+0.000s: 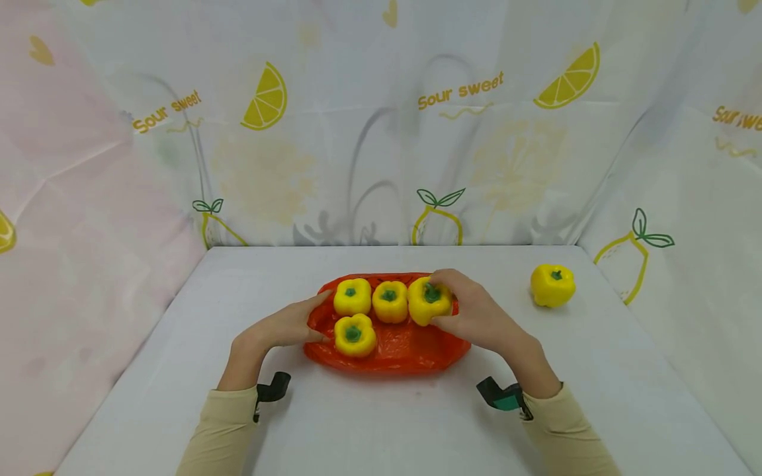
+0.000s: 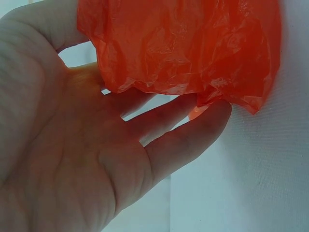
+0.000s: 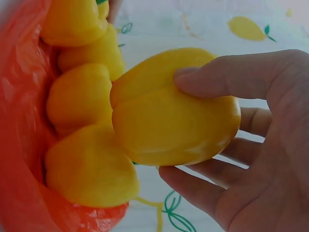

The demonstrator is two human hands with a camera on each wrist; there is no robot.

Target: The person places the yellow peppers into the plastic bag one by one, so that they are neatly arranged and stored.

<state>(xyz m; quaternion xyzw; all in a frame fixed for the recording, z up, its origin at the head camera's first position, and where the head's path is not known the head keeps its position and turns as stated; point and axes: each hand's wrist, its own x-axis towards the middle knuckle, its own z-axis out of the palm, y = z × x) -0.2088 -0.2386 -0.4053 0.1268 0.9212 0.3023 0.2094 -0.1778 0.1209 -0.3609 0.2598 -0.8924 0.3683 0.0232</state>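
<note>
A red plastic bag [image 1: 393, 357] lies spread wide on the table, with several yellow bell peppers [image 1: 352, 334] in it. My left hand [image 1: 290, 322] holds the bag's left rim, its fingers spread. In the left wrist view, the fingertips pass behind the red film [image 2: 183, 48]. At the bag's right side, my right hand [image 1: 476, 311] grips a yellow bell pepper [image 3: 169, 121] between thumb and fingers, its green stem facing up in the head view. Beside it in the right wrist view, more peppers [image 3: 79, 99] are lined up against the bag's wall.
Another yellow bell pepper [image 1: 552, 285] sits apart at the back right of the white table [image 1: 369, 423]. White cloth walls [image 1: 369, 158] printed with lemons and lettering enclose the table at the back and both sides. A small black device [image 1: 274, 387] is strapped at each wrist.
</note>
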